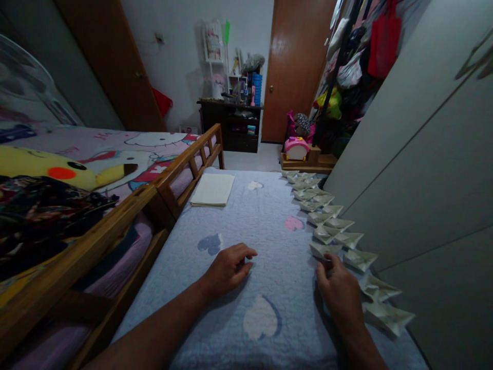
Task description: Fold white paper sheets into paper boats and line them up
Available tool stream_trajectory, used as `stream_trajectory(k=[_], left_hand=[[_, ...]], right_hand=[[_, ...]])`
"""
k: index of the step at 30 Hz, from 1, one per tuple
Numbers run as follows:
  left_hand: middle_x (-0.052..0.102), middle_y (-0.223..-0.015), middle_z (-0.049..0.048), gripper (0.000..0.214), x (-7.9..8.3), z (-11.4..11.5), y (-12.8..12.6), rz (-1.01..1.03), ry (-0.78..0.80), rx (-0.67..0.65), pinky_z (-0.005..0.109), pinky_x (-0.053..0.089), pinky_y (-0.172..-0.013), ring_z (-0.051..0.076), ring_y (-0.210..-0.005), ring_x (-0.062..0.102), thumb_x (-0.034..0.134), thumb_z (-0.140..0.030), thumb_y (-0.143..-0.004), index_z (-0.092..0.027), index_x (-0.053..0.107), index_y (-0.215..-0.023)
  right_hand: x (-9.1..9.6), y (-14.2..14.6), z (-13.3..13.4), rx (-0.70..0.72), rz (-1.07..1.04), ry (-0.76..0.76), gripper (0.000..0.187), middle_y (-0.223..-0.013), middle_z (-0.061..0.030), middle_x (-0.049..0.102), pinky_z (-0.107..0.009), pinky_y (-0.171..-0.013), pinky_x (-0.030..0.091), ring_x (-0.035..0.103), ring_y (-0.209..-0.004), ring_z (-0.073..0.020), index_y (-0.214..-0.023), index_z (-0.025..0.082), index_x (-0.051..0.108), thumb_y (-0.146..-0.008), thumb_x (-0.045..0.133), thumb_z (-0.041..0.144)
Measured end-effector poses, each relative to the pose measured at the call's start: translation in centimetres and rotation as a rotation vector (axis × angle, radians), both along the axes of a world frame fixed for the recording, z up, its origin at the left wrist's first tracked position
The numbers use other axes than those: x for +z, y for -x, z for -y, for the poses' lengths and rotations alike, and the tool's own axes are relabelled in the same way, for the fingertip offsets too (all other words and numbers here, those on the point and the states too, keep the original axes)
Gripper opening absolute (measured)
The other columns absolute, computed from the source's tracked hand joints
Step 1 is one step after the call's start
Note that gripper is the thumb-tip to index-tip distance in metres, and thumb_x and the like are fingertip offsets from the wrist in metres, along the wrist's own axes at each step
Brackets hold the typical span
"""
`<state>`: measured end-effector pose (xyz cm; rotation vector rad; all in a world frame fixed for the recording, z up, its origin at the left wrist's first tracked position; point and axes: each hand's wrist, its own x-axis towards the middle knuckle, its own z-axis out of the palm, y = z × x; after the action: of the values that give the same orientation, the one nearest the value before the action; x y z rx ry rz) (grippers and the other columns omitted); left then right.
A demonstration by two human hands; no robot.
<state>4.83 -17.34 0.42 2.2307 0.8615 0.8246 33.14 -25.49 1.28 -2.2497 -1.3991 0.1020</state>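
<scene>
My left hand rests on the pale blue quilt with its fingers loosely curled and nothing in it. My right hand lies further right, fingertips pinching the edge of a folded paper boat. That boat is one of several white paper boats lined up in a row along the right edge of the mattress, next to the wardrobe. More boats sit to the right of my right wrist. A stack of white paper sheets lies at the far left of the quilt.
A wooden bed rail runs along the left, with a taller bed and a yellow plush toy beyond it. A grey wardrobe walls the right side. A dark desk, a brown door and hanging bags stand at the back.
</scene>
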Motion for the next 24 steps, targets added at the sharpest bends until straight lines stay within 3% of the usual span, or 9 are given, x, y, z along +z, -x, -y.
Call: stream_trajectory(k=[3, 7, 14, 24], left_hand=[[0.066, -0.089, 0.0061, 0.021, -0.1, -0.05, 0.12, -0.002, 0.01, -0.014, 0.03, 0.049, -0.07, 0.016, -0.077, 0.059, 0.054, -0.012, -0.086, -0.016, 0.064, -0.103], [0.065, -0.088, 0.0054, 0.021, -0.04, -0.04, 0.17, -0.023, 0.027, -0.018, 0.03, 0.048, -0.071, 0.016, -0.076, 0.058, 0.054, -0.012, -0.085, -0.016, 0.064, -0.103], [0.065, -0.088, 0.0053, 0.02, 0.06, -0.05, 0.13, -0.02, 0.022, -0.032, 0.029, 0.047, -0.069, 0.015, -0.075, 0.057, 0.055, -0.013, -0.085, -0.016, 0.064, -0.102], [0.063, -0.085, 0.0044, 0.02, 0.21, 0.0, 0.17, -0.012, 0.026, -0.052, 0.028, 0.046, -0.066, 0.014, -0.071, 0.056, 0.054, -0.014, -0.084, -0.016, 0.065, -0.101]], right_hand=[[0.09, 0.18, 0.08, -0.024, 0.026, 0.094, 0.045, -0.076, -0.0079, 0.073, -0.033, -0.066, 0.043, 0.068, -0.067, -0.0257, -0.123, 0.013, 0.061, -0.09, 0.042, 0.037], [-0.03, 0.2, 0.15, 0.006, 0.01, 0.096, 0.045, -0.078, -0.009, 0.074, -0.032, -0.067, 0.043, 0.069, -0.07, -0.0249, -0.125, 0.011, 0.062, -0.091, 0.042, 0.035], [-0.15, -0.16, 0.11, 0.044, -0.02, 0.025, 0.039, -0.087, -0.0112, 0.076, -0.031, -0.069, 0.044, 0.072, -0.077, -0.0259, -0.109, 0.016, 0.07, -0.091, 0.04, 0.035], [0.08, -0.72, -0.17, 0.018, 0.026, 0.049, 0.036, -0.077, -0.0081, 0.076, -0.031, -0.063, 0.039, 0.068, -0.065, -0.0234, -0.094, 0.02, 0.073, -0.091, 0.043, 0.039]])
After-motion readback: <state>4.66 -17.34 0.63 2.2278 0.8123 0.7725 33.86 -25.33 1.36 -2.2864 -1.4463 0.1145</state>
